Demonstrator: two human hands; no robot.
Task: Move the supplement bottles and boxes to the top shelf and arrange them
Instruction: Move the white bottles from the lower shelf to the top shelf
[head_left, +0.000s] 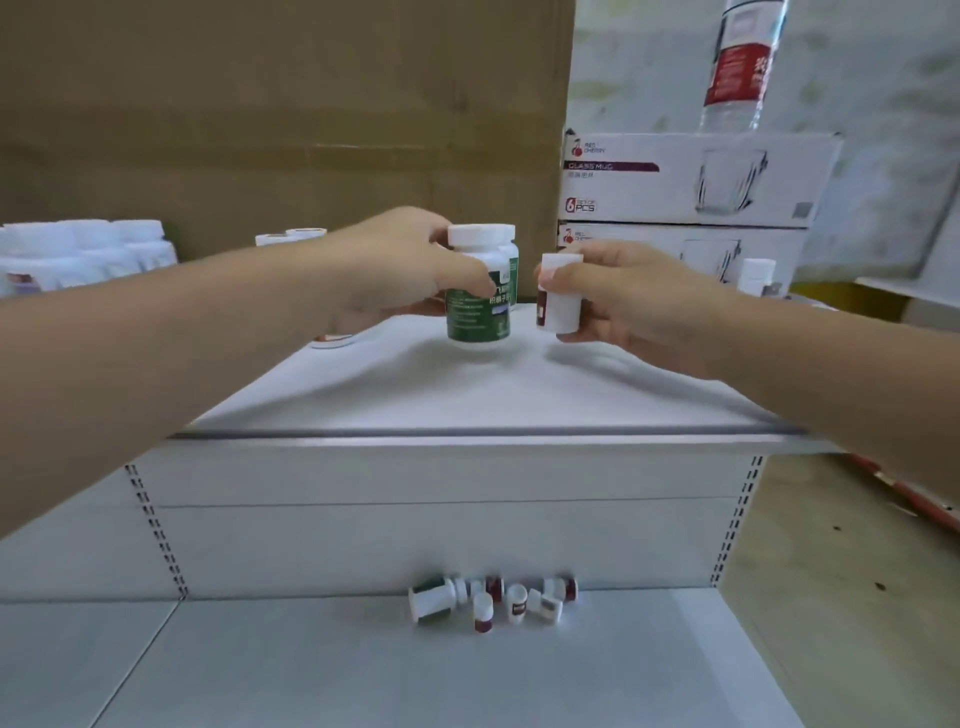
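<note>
My left hand grips a green-labelled supplement bottle with a white cap, upright on or just above the white top shelf. A second similar bottle stands right behind it. My right hand holds a small white bottle with a red label beside the green one, slightly above the shelf. Under my left wrist a red-and-white bottle lies partly hidden. On the lower shelf, several small bottles stand or lie in a cluster against the back panel.
A large cardboard box stands behind the top shelf. Two stacked glass mug boxes are at the right, with a water bottle on top and a white bottle beside them. More white bottles sit far left.
</note>
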